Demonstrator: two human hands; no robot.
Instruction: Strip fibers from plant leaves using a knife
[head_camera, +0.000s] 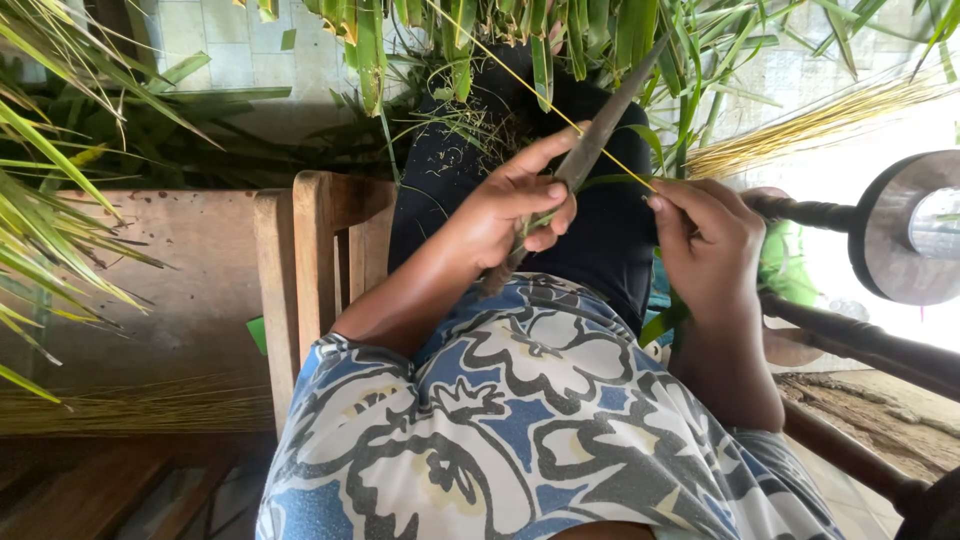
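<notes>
My left hand (520, 205) is closed around a long dark knife (600, 130), whose blade points up and to the right over my lap. My right hand (705, 240) pinches a thin yellow leaf rib (540, 100) that runs diagonally up to the left and crosses the blade. A green leaf strip (655, 322) hangs below my right hand. Both hands sit close together above my black trousers (600, 240), and my blue patterned shirt (520, 420) fills the bottom of the view.
Green palm fronds (60, 220) crowd the left and top. Bundles of stripped yellow ribs lie at the lower left (130, 405) and upper right (820, 125). A wooden chair (310, 260) stands left; dark turned rails (860, 340) and a round grey disc (905, 225) stand right.
</notes>
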